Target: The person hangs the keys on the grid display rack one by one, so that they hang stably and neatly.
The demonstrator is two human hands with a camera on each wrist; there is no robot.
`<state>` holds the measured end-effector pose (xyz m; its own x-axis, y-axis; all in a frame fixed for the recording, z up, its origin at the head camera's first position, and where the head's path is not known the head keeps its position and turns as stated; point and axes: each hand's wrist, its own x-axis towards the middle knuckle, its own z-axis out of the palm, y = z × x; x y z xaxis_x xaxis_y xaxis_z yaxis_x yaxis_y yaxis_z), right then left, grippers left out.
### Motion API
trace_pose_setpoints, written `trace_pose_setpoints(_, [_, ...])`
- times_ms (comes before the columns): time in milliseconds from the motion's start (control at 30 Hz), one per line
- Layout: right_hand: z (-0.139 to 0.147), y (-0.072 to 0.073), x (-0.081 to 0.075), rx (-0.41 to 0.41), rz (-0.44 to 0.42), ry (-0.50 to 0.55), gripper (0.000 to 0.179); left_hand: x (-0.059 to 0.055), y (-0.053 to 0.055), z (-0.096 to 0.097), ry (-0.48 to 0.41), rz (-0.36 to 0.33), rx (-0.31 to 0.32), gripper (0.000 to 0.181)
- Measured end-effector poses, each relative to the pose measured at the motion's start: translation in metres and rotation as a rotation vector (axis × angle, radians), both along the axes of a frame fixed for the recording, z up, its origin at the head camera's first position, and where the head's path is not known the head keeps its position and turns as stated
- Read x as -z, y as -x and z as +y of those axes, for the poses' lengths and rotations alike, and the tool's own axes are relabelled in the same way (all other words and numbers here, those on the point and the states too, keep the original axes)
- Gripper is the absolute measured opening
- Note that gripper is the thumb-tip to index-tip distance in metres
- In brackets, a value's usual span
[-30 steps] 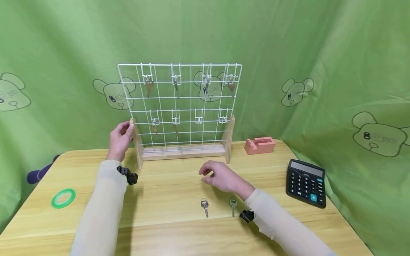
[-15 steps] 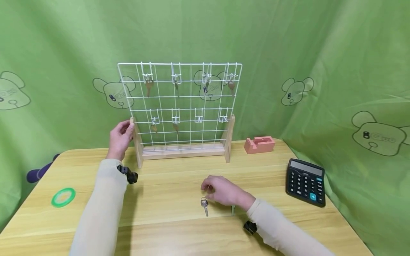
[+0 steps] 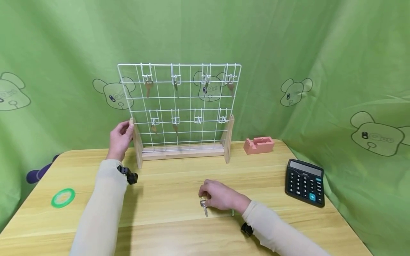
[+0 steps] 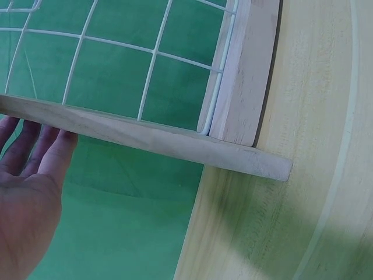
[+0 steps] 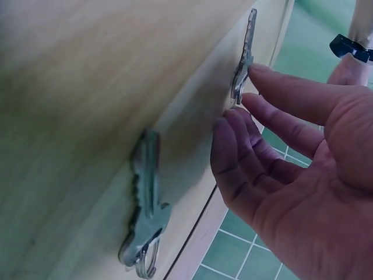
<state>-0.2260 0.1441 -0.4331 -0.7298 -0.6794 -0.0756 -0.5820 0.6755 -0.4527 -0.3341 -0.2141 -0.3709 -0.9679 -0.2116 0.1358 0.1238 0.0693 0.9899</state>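
My left hand [image 3: 120, 140] holds the left wooden post [image 3: 137, 147] of a white wire grid rack [image 3: 184, 110]. In the left wrist view its fingers [image 4: 55, 154] reach behind the post. My right hand [image 3: 221, 195] is down at a silver key [image 3: 205, 211] lying on the table. The right wrist view has the thumb and index finger pinching that key [image 5: 242, 70] at its head, near the ring. A second key [image 5: 148, 210] with a ring lies beside it, mostly covered by the right hand in the head view. Several keys hang from the rack's hooks.
Two lower right hooks [image 3: 198, 120] carry no key. A pink tape dispenser [image 3: 258, 145] stands right of the rack, a black calculator [image 3: 305, 183] at the right edge. A green ring [image 3: 63, 198] lies on the left. Green curtain [image 3: 272, 42] surrounds the wooden table [image 3: 166, 227].
My right hand has come down and toward me, from above the table to the silver key, and its fingers have closed in at the key's head. The left hand stays on the post.
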Motion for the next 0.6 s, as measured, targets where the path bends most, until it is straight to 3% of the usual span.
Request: trace_pose_setpoints(600, [-0.0016, 0.0091, 0.0051, -0.038, -0.011, 0.03, 0.015, -0.0004, -0.001, 0.0001, 0.014, -0.012, -0.001, 0.054])
